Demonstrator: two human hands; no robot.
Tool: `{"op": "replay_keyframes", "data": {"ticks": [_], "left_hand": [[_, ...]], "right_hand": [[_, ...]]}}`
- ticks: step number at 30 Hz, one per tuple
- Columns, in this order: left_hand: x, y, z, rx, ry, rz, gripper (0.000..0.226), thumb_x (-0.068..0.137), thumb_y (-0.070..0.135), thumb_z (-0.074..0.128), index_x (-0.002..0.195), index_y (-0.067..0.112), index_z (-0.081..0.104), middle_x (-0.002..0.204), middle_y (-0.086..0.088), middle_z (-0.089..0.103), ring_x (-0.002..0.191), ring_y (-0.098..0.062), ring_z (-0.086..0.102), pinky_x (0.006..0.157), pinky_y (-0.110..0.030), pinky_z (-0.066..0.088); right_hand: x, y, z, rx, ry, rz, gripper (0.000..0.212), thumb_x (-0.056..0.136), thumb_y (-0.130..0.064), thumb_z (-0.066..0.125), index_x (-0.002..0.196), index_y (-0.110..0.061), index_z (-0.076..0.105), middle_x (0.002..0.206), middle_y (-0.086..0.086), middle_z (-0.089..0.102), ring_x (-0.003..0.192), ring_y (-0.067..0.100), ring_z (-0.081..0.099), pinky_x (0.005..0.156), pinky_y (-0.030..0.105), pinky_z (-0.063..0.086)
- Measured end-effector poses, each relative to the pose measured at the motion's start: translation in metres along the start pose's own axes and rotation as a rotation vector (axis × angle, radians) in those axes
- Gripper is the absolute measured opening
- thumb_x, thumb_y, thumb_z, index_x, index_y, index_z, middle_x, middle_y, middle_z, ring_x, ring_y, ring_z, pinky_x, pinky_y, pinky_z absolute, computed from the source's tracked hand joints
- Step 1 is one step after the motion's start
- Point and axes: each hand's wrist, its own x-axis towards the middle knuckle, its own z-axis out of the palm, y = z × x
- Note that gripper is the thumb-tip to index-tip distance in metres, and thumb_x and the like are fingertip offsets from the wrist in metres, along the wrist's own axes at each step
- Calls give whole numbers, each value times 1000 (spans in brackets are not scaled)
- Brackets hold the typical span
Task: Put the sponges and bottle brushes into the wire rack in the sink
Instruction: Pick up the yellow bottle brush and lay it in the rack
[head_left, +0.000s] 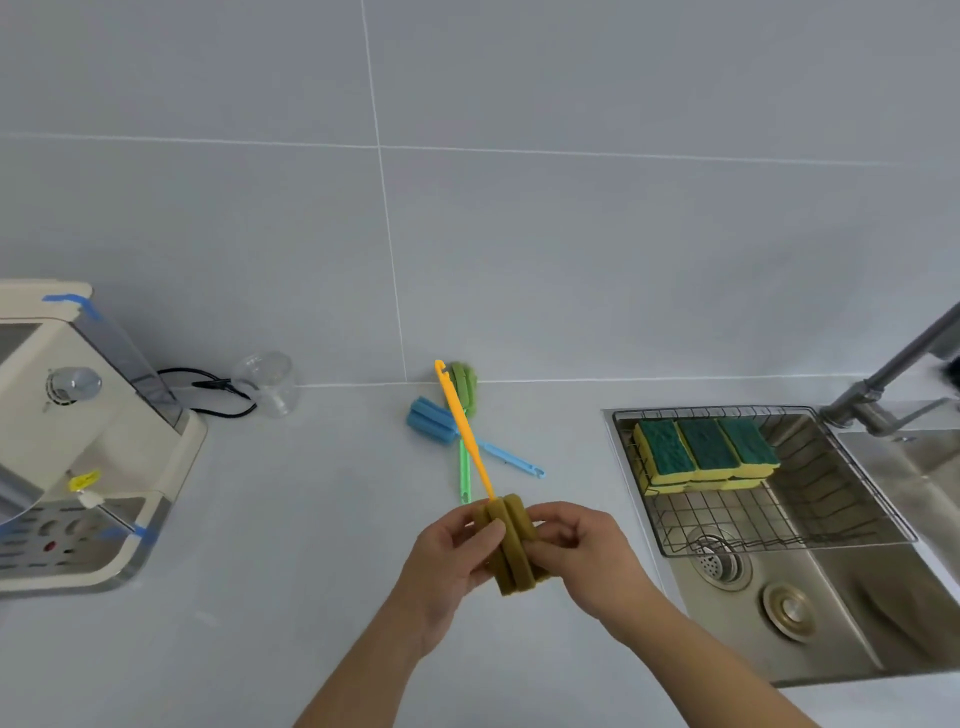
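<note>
Centrally, low in the frame, the yellow bottle brush is held above the surface by its sponge head, gripped by left hand and right hand, fingers curled. Blue brush and green brush lie crossed behind. Sponges are stacked in the wire rack, right, in the sink.

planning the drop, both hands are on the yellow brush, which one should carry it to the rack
Right. The right hand already holds the yellow brush head on the side nearer the wire rack; the left hand would have to reach across.
</note>
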Motion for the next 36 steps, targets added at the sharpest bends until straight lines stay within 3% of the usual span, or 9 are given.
{"op": "replay_keyframes", "data": {"ticks": [1, 2, 6, 10, 16, 24, 28, 32, 36], "left_hand": [[-3, -2, 55, 128, -123, -30, 27, 91, 11, 63, 118, 9, 67, 112, -14, 73, 107, -29, 69, 93, -41, 55], [-3, -4, 67, 159, -144, -27, 27, 90, 8, 64, 116, 8, 68, 111, -15, 73, 107, -30, 69, 93, -42, 55], [-3, 1, 76, 234, -82, 42, 22, 87, 4, 67, 107, 11, 73, 105, -12, 75, 103, -29, 70, 89, -40, 57], [-7, -4, 68, 334, -39, 65, 19, 80, 17, 74, 99, 22, 77, 101, -7, 75, 102, -30, 69, 91, -48, 56], [-8, -11, 88, 389, -251, -103, 25, 76, 19, 69, 100, 19, 77, 99, -9, 75, 93, -23, 70, 81, -38, 56], [3, -29, 139, 408, -459, -232, 28, 76, 13, 64, 100, 8, 76, 91, -10, 71, 85, -20, 67, 78, -35, 54], [12, -36, 169, 452, -522, -282, 28, 75, 15, 63, 100, 7, 73, 87, -6, 72, 83, -17, 68, 72, -28, 54], [22, -47, 195, 469, -519, -334, 40, 74, 20, 65, 109, 4, 70, 90, -6, 72, 84, -18, 67, 72, -31, 53], [34, -63, 213, 355, -426, -357, 50, 71, 28, 72, 115, 7, 68, 106, -18, 68, 94, -30, 64, 79, -42, 53]], "right_hand": [[-35, 10, -41, 83, 158, -1, 24, 87, -3, 69, 103, -20, 75, 83, 9, 78, 78, 32, 74, 80, 51, 60], [-42, 14, -49, 109, 192, -9, 23, 87, -5, 70, 103, -21, 75, 86, 7, 78, 78, 28, 75, 79, 49, 61], [-48, 18, -56, 112, 161, 4, 24, 84, -16, 76, 105, -27, 74, 94, 3, 75, 81, 24, 75, 79, 46, 62], [-54, 12, -70, 115, 157, 60, 36, 81, -16, 81, 109, -35, 69, 99, 0, 72, 87, 21, 71, 84, 42, 60], [-52, -5, -116, 314, 298, 38, 25, 91, -12, 68, 116, -18, 68, 96, 12, 75, 83, 20, 73, 77, 30, 61], [-52, 5, -177, 556, 342, 21, 18, 97, -9, 58, 111, -11, 70, 95, 14, 76, 80, 25, 70, 76, 37, 59], [-57, 21, -208, 711, 369, 55, 13, 96, -5, 59, 107, -5, 65, 81, 13, 73, 69, 23, 70, 70, 36, 62], [-61, 38, -238, 771, 383, 58, 6, 96, -2, 57, 96, -6, 61, 72, 10, 70, 62, 18, 68, 63, 33, 62], [-62, 56, -267, 823, 409, 64, 6, 96, -1, 55, 96, -5, 58, 70, 11, 71, 62, 19, 70, 59, 31, 61]]}}
